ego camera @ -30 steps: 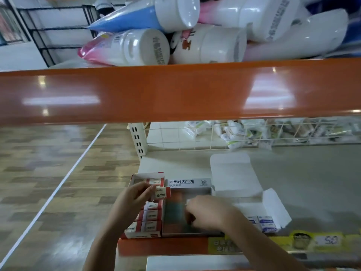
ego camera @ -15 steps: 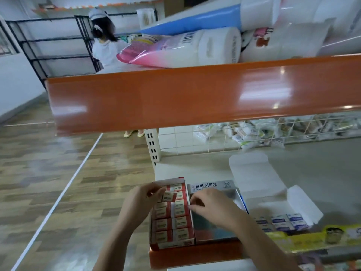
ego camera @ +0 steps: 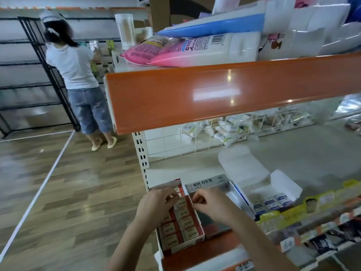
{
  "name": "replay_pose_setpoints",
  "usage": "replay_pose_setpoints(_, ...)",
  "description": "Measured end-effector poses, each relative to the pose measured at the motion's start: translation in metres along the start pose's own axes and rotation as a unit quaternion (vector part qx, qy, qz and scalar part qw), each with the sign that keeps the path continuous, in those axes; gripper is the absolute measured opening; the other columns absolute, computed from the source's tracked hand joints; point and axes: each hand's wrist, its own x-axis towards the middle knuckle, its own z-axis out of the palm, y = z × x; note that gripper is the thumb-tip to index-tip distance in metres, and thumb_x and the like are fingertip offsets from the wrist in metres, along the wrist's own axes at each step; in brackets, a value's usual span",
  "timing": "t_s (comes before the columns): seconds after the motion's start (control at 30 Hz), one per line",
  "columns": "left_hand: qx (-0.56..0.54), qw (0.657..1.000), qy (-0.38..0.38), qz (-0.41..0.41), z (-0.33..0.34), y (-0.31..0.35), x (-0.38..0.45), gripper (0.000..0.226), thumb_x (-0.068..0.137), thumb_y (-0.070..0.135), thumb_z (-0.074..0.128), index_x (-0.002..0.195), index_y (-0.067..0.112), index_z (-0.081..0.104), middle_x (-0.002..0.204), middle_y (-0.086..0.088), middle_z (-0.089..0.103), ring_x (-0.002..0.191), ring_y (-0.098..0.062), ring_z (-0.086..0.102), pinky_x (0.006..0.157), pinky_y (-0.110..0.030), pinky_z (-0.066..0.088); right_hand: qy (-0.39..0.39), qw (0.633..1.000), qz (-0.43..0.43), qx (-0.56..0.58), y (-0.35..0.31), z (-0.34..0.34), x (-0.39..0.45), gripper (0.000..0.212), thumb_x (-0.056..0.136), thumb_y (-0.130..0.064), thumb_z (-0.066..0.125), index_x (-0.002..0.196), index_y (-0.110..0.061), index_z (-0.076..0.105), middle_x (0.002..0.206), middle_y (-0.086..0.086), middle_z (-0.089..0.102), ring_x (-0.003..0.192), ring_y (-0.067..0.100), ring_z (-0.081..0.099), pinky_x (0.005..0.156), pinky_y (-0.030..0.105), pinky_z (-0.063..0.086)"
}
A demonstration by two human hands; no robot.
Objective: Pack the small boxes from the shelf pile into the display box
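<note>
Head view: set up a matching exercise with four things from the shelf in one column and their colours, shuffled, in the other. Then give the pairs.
Things:
1. display box
2. small boxes
3. open carton
4. shelf edge

Colours:
A. glossy orange
B. white carton holding blue-and-white packs
C. red and cream, in rows
D. white wall with red trim

Pairs: 1-D, 2-C, 3-B, 4-A

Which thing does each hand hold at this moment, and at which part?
The left hand pinches a small red-and-white box at its left end, over the display box. The right hand has curled fingers; whether it holds anything cannot be told.
</note>
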Motion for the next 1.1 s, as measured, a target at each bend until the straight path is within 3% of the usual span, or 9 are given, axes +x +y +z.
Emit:
replay_pose_setpoints(0.23,0.083,0.996,-0.023,0.039,0.008,-0.005,0.004,0.023,0.094,0.043,0.046,0.105,0.032,0.064,0.12,0.013,0.054,0.109,-0.01,0.046,0.079,-0.024,0.045,0.009,1.0,0.024,-0.002,-0.004,0.001,-0.002,0.02,0.088,-0.026,0.063,0.107,-0.019,0.063,0.102,-0.006,0.066,0.086,0.004,0.059,0.079,0.017,0.047)
replay_pose_setpoints(0.43,0.074,0.995,-0.02,0.069,0.0,0.0,0.018,0.025,0.091,0.043,0.051,0.115,0.035,0.056,0.109,0.012,0.057,0.1,-0.006,0.049,0.078,-0.02,0.046,0.008,0.999,0.008,-0.049,-0.003,-0.002,-0.007,0.021,0.093,-0.031,0.053,0.109,-0.02,0.061,0.099,-0.004,0.068,0.078,0.009,0.063,0.07,0.022,0.052)
replay_pose_setpoints(0.53,0.072,0.993,-0.013,0.095,-0.006,0.022,0.041,0.023,0.093,0.043,0.048,0.109,0.032,0.059,0.104,0.011,0.059,0.091,-0.004,0.052,0.074,-0.018,0.046,0.075,0.993,-0.005,-0.091,0.002,-0.017,-0.011,0.022,0.093,-0.025,0.05,0.113,-0.02,0.058,0.103,-0.005,0.063,0.084,0.01,0.062,0.076,0.024,0.053)
replay_pose_setpoints(0.63,0.078,0.986,-0.007,0.145,-0.008,0.06,0.066,0.021,0.094,0.04,0.047,0.107,0.031,0.06,0.104,0.009,0.06,0.092,-0.01,0.054,0.068,-0.021,0.043,0.154,0.979,-0.014,-0.135,0.014,-0.044,-0.016,0.026,0.091,-0.025,0.051,0.115,-0.019,0.057,0.109,-0.004,0.059,0.101,0.012,0.053,0.082,0.021,0.04)
replay_pose_setpoints(0.73,0.088,0.972,-0.013,0.218,0.002,0.109,0.089,0.026,0.094,0.04,0.045,0.113,0.029,0.058,0.11,0.005,0.06,0.098,-0.015,0.057,0.077,-0.026,0.045,0.195,0.96,0.02,-0.2,0.037,-0.078,-0.027,0.032,0.092,-0.029,0.051,0.121,-0.017,0.053,0.118,0.002,0.055,0.111,0.019,0.046,0.086,0.029,0.037)
replay_pose_setpoints(0.9,0.122,0.952,-0.046,0.277,0.038,0.204,0.113,0.034,0.094,0.044,0.045,0.12,0.025,0.053,0.117,-0.001,0.056,0.111,-0.022,0.052,0.086,-0.034,0.041,0.207,0.93,0.134,-0.274,0.089,-0.135,-0.057,0.041,0.092,-0.028,0.051,0.131,-0.015,0.046,0.131,0.007,0.049,0.122,0.025,0.043,0.102,0.036,0.037)
replay_pose_setpoints(1.1,0.155,0.916,-0.068,0.365,0.097,0.32,0.12,0.041,0.092,0.046,0.048,0.124,0.02,0.051,0.121,-0.005,0.055,0.113,-0.027,0.05,0.089,-0.037,0.04,0.23,0.904,0.243,-0.267,0.165,-0.192,-0.126,0.046,0.093,-0.026,0.052,0.136,-0.015,0.04,0.134,0.01,0.044,0.125,0.029,0.039,0.098,0.039,0.038)
